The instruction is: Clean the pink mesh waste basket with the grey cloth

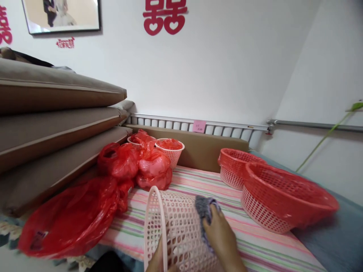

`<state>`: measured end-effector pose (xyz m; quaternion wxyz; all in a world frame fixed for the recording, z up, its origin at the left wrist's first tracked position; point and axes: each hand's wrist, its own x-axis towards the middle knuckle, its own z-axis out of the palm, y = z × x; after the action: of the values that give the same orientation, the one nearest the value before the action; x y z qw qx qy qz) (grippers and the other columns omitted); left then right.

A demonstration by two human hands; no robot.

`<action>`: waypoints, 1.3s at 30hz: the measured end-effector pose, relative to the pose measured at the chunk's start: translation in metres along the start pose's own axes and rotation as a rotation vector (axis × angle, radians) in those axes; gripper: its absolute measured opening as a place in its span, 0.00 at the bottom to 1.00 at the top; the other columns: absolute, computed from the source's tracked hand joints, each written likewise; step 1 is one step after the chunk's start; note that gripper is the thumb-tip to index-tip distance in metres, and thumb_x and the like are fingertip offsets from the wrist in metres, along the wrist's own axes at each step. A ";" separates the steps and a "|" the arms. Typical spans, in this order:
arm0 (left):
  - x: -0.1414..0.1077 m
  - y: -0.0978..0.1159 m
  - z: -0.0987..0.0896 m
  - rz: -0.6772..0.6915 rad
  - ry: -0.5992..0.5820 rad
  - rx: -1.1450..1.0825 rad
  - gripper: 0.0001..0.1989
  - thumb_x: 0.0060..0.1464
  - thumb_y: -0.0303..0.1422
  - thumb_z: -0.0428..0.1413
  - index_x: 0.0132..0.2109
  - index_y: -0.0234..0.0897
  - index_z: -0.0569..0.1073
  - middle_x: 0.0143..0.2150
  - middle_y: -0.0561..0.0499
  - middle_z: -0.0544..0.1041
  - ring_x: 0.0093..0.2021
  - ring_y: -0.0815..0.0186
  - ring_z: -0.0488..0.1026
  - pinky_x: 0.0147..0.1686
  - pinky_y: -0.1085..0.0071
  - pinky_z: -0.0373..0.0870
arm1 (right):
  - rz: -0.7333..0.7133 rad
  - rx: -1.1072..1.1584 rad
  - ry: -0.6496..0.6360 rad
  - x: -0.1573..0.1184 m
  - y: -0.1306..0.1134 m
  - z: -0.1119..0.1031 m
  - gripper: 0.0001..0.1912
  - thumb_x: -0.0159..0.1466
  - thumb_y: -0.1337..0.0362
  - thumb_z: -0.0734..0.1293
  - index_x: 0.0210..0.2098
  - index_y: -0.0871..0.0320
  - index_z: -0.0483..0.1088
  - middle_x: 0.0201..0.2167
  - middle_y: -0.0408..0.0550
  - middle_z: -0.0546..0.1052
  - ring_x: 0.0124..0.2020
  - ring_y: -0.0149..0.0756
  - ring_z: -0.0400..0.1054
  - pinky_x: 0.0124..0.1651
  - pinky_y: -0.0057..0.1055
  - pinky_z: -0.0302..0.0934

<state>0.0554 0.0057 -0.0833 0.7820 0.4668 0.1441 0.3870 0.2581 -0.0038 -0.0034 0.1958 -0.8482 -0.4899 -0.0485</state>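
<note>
A pale pink plastic basket (185,211) with a mesh of holes lies tipped on its side, its rim facing left. My left hand (157,257) grips it at the rim, reaching partly inside, where some of the hand shows through the holes. Bunched in my right hand (219,232) is a grey cloth (202,211), pressed against the outside of the basket near its base. The fingers of my right hand are bent round the cloth. The lower part of the basket runs out of view at the bottom edge.
Red plastic bags (70,215) lie left on the striped sheet (198,175). Behind them stands a small white basket (173,154) lined with red plastic. Two baskets with red plastic over their rims, one larger (263,209), stand right. Stacked cushions (56,124) rise at left.
</note>
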 end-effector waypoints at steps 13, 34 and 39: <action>0.016 0.067 0.045 -0.043 0.124 0.058 0.40 0.39 0.23 0.52 0.62 0.38 0.51 0.53 0.41 0.71 0.49 0.55 0.71 0.35 0.69 0.68 | 0.167 0.024 -0.008 0.018 0.026 0.001 0.22 0.64 0.62 0.52 0.56 0.60 0.57 0.44 0.60 0.71 0.44 0.47 0.69 0.42 0.37 0.61; -0.010 0.015 0.018 0.023 0.000 0.100 0.47 0.47 0.29 0.58 0.67 0.44 0.41 0.65 0.46 0.59 0.65 0.54 0.53 0.63 0.56 0.47 | -0.051 0.069 -0.029 -0.010 -0.016 -0.014 0.23 0.59 0.67 0.59 0.54 0.62 0.61 0.46 0.57 0.71 0.46 0.43 0.68 0.44 0.33 0.60; -0.012 0.017 0.023 -0.027 -0.059 0.078 0.50 0.48 0.31 0.59 0.67 0.46 0.34 0.64 0.43 0.61 0.60 0.53 0.63 0.61 0.54 0.53 | 0.220 -0.038 -0.029 0.016 0.047 -0.013 0.20 0.62 0.62 0.56 0.53 0.60 0.58 0.41 0.57 0.73 0.39 0.44 0.70 0.35 0.33 0.58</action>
<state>0.0528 -0.0126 -0.0588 0.7724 0.5061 0.1422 0.3563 0.3072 -0.0170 -0.0001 0.1768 -0.9009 -0.3957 -0.0236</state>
